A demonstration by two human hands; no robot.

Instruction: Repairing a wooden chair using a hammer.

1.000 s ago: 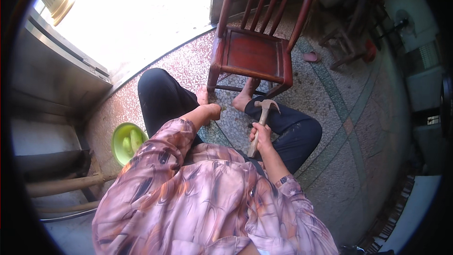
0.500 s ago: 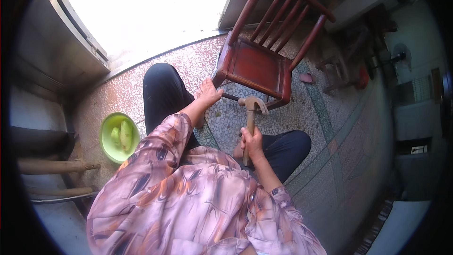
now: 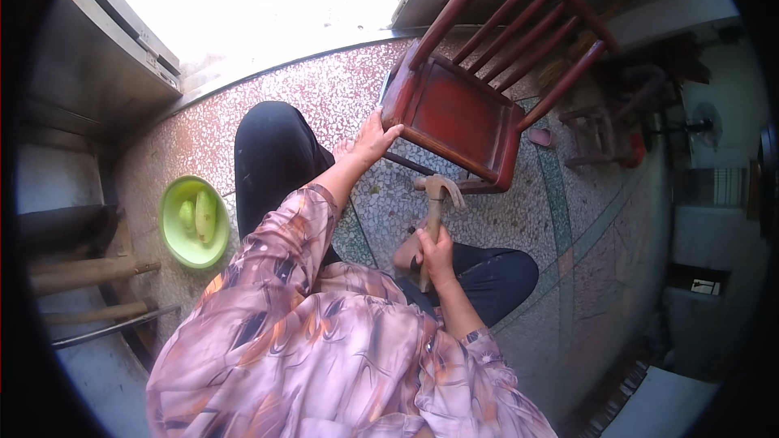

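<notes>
A dark red wooden chair (image 3: pixel 466 118) with a slatted back stands tilted in front of me. At the near left corner of its seat, my left hand (image 3: pixel 375 139) is closed on the edge; part of the fingers is hidden. My right hand (image 3: pixel 436 251) grips the wooden handle of a claw hammer (image 3: pixel 439 190), whose head points up, just short of the chair's near side. A dark rung (image 3: pixel 408 164) runs below the seat, between my left hand and the hammer head.
Left of my bent knee sits a green bowl (image 3: pixel 167 231) holding light green gourds. Wooden poles (image 3: pixel 93 274) jut out at the far left. A pink slipper (image 3: pixel 541 138) lies right of the chair, near a dark stool (image 3: pixel 596 134). A bright doorway opens beyond.
My left hand has slid from by the leg up onto the seat corner. The hammer has drawn slightly back from the chair. The whole view has shifted a little.
</notes>
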